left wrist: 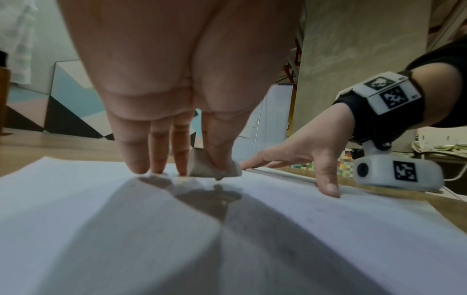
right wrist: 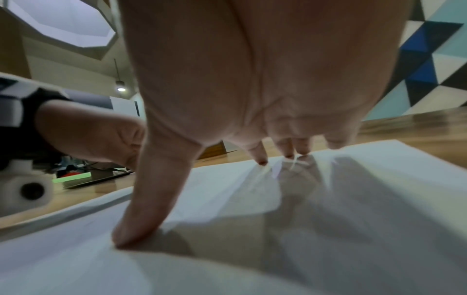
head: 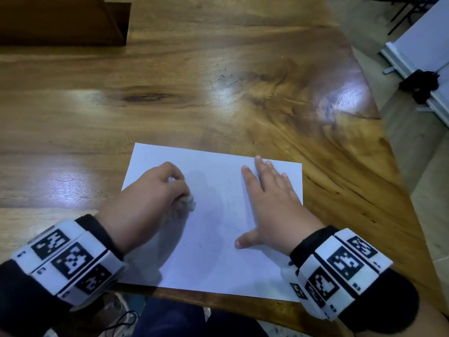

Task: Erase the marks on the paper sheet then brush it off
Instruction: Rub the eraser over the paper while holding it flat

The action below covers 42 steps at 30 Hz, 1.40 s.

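Note:
A white paper sheet (head: 218,215) lies on the wooden table (head: 218,93) near its front edge, with faint pencil traces and a few small dark specks on its lower middle. My left hand (head: 155,190) rests on the sheet's left part and pinches a worn whitish eraser (head: 188,203) against the paper; the eraser (left wrist: 215,169) shows between thumb and fingers in the left wrist view. My right hand (head: 272,203) lies flat with straight fingers spread on the sheet's right half, pressing it down. In the right wrist view its thumb (right wrist: 144,219) presses the paper sheet (right wrist: 303,239).
A dark wooden box (head: 63,20) stands at the table's far left corner. The table's angled right edge (head: 388,166) runs close to the sheet's right side. Beyond it, on the floor, stands a white board on a stand (head: 422,57).

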Available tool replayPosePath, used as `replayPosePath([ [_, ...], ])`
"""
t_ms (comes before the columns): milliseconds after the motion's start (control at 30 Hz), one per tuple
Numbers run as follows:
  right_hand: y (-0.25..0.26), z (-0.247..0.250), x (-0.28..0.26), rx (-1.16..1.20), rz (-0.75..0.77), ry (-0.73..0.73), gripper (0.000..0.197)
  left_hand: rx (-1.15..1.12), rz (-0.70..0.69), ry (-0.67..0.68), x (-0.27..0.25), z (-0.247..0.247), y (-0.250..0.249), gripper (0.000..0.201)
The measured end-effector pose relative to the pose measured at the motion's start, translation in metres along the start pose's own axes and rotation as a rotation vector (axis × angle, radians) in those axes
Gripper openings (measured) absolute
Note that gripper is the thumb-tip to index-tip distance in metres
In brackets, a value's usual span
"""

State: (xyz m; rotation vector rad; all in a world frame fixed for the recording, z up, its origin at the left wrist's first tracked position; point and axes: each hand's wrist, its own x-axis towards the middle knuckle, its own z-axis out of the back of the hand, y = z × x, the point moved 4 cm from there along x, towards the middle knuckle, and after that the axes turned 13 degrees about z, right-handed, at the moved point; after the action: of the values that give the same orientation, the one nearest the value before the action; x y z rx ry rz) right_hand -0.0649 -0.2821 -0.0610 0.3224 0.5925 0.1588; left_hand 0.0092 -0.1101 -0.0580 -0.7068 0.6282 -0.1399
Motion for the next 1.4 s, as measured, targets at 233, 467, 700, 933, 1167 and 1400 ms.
replayPosePath([
  [233, 0.006, 0.006, 0.011, -0.023, 0.099, 0.001, 0.13, 0.478, -0.163, -0.138, 0.03, -0.004, -0.053, 0.019],
  [467, 0.006, 0.0, 0.015, -0.045, 0.077, -0.01, 0.134, 0.48, -0.338, -0.033, 0.02, -0.016, -0.052, 0.006],
  [700, 0.006, -0.001, 0.016, -0.065, 0.073, -0.005, 0.135, 0.523, -0.292, -0.016, 0.039, -0.012, -0.061, 0.007],
  [933, 0.006, -0.001, 0.015, -0.026, 0.076, -0.007, 0.135, 0.511, -0.365, 0.218, -0.004, -0.029, -0.033, 0.012],
  [1167, 0.006, 0.0, 0.015, -0.05, 0.072, 0.0, 0.134, 0.478, -0.285, -0.047, 0.035, -0.01, -0.051, 0.007],
  [1400, 0.007, 0.001, 0.013, -0.031, 0.08, -0.004, 0.134, 0.537, -0.328, 0.243, 0.003, -0.021, -0.031, 0.004],
])
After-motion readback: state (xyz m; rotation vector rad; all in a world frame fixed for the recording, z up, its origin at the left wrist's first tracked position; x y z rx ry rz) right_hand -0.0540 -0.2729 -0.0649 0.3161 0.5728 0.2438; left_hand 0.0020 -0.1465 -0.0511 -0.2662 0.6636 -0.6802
